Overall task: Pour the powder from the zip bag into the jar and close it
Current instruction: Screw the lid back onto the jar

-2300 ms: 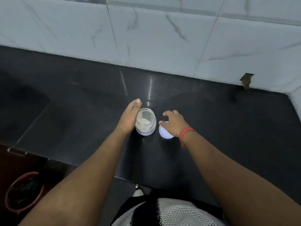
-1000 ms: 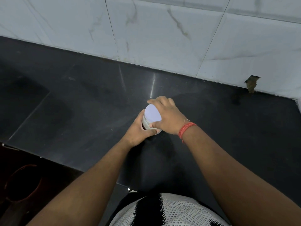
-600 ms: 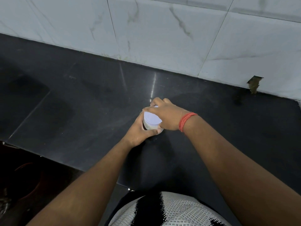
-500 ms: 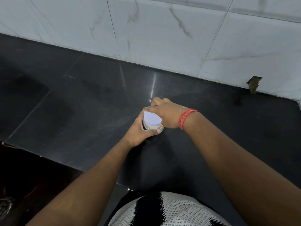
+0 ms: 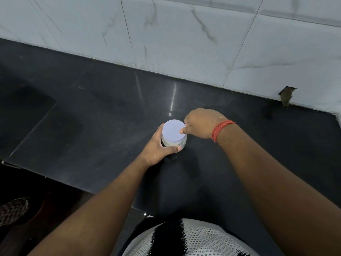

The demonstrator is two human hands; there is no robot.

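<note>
Mid-frame on the dark surface (image 5: 92, 115), the left hand (image 5: 156, 147) grasps the jar (image 5: 174, 143); the right hand (image 5: 200, 122) pinches the edge of its white lid (image 5: 172, 131).

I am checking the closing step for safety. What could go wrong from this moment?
1. The right hand grips only the edge of the lid; it may seat crooked or stay loose.
2. The left hand alone steadies the jar on the glossy countertop; twisting could slide or tip it.

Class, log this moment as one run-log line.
jar: left hand holds | lid: on jar, right hand turning grip | counter
</note>
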